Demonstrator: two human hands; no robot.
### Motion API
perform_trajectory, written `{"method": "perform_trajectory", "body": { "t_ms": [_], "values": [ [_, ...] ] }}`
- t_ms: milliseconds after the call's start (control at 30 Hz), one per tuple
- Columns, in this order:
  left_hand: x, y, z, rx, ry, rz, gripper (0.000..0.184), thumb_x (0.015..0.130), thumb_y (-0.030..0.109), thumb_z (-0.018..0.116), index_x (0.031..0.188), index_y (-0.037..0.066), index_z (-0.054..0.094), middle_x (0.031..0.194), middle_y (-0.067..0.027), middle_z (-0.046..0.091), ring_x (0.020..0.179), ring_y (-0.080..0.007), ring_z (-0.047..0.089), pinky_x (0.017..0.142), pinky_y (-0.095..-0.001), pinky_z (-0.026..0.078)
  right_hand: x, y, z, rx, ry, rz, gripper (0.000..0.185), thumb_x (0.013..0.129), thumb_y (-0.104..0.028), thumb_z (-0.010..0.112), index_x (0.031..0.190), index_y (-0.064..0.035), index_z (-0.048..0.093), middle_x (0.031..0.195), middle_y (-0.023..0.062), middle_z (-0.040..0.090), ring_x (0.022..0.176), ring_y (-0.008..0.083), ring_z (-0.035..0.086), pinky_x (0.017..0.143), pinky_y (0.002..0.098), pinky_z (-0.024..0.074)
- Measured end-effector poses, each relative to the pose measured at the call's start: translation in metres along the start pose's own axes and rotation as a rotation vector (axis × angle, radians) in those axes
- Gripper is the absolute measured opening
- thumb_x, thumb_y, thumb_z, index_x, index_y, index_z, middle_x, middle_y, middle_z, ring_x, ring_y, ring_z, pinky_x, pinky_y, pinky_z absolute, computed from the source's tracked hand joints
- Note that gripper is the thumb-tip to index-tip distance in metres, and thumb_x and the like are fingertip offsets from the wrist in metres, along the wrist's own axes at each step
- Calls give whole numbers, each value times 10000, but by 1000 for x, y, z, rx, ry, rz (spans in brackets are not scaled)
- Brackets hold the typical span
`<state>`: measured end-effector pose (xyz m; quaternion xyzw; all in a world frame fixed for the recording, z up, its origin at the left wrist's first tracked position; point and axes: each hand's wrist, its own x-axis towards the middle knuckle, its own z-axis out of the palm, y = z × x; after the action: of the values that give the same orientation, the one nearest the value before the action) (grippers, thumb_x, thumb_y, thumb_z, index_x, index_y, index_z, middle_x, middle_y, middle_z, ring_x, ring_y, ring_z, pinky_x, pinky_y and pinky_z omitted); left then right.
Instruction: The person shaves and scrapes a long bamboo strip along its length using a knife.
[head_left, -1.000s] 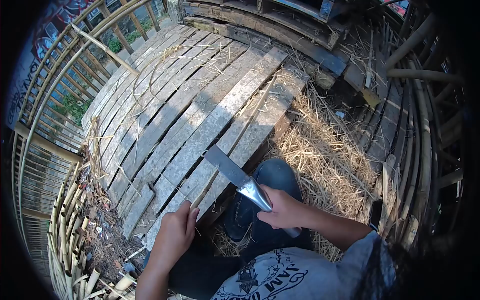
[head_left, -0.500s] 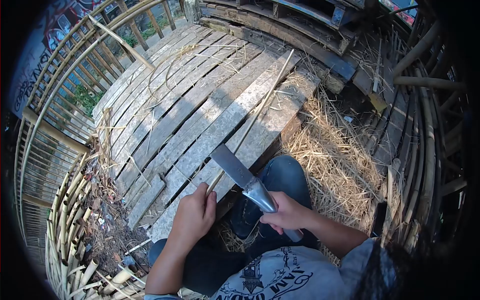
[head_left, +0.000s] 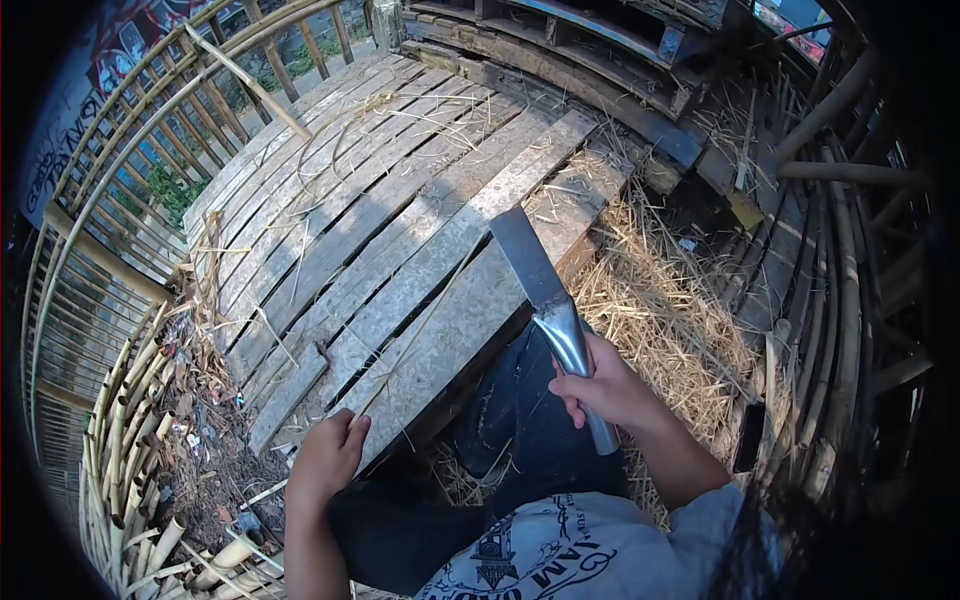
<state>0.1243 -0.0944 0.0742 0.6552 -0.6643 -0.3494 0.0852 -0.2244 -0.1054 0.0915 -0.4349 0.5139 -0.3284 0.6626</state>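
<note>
In the head view my right hand (head_left: 605, 385) is closed round the tubular metal handle of a broad-bladed machete (head_left: 530, 265). Its dark blade points up and away, over the edge of the slatted wooden platform (head_left: 440, 290). My left hand (head_left: 325, 455), at the platform's near edge, pinches the near end of a thin bamboo strip (head_left: 425, 325). The strip runs away from me along the boards, and its far end passes close to the blade. Whether blade and strip touch I cannot tell.
Straw-like shavings (head_left: 660, 310) heap to the right of my knees. Stacked pallets (head_left: 600, 60) stand at the back. A bamboo fence (head_left: 110, 250) curves along the left, with cut bamboo poles (head_left: 130, 430) below it. More poles (head_left: 845, 280) line the right side.
My right hand has carried the machete up and to the right, its blade pointing farther away. My left hand has shifted left and down, drawing the strip back toward me.
</note>
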Motion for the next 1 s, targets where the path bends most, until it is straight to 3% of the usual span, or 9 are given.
{"method": "perform_trajectory", "body": {
  "t_ms": [300,367,400,500,667,733,833,900,1000],
  "values": [
    [1,49,20,-123,97,94,347,972,275,533,806,-23,468,597,-248,509,607,-459,544,556,-465,410,21,21,10,-112,228,-213,401,848,-55,655,1206,29,496,759,21,549,505,70,548,452,228,459],
    [0,50,26,-157,51,134,342,950,260,583,811,-25,455,545,-150,420,492,-206,379,489,-376,348,24,21,11,-147,244,-181,375,852,-53,649,1191,16,506,733,26,559,494,62,543,435,232,444],
    [0,49,30,-178,49,138,330,902,232,654,826,-25,463,538,-124,441,487,-182,378,478,-358,351,21,21,17,-188,230,-135,357,843,-65,654,1160,18,513,722,52,569,513,100,564,466,262,456],
    [-1,46,35,-138,58,194,323,872,202,692,840,-26,465,536,-124,459,477,-206,403,476,-365,360,19,42,35,-493,149,-278,323,806,-108,670,1060,28,524,715,140,593,619,234,625,591,358,485],
    [0,38,36,-104,181,208,301,855,180,701,801,-16,479,546,-153,467,472,-277,455,489,-386,389,13,39,51,-202,-89,44,348,784,-58,635,1106,24,531,681,71,565,594,177,622,528,311,471],
    [-2,47,31,-72,142,156,241,852,161,688,856,-25,535,605,-212,587,588,-389,625,545,-441,473,9,48,59,-109,-50,-7,371,780,-17,596,1144,20,529,669,29,533,512,112,578,451,266,449],
    [0,37,33,-129,189,168,289,853,170,698,787,-26,496,552,-171,486,474,-294,488,492,-378,400,11,40,56,-203,-137,-13,334,798,25,578,1119,31,486,661,15,524,455,101,556,404,253,452],
    [-2,42,32,-150,202,164,286,852,167,696,780,-26,498,552,-172,490,473,-289,493,491,-376,401,17,49,58,-99,-6,-11,278,797,31,574,1059,27,482,667,20,527,454,105,559,400,261,452],
    [1,38,31,-150,203,146,279,850,164,694,775,-27,505,550,-172,493,471,-283,499,489,-372,400,11,61,61,-225,-147,-78,340,778,5,567,1106,5,477,662,37,531,447,113,540,408,284,462]
  ]
}}
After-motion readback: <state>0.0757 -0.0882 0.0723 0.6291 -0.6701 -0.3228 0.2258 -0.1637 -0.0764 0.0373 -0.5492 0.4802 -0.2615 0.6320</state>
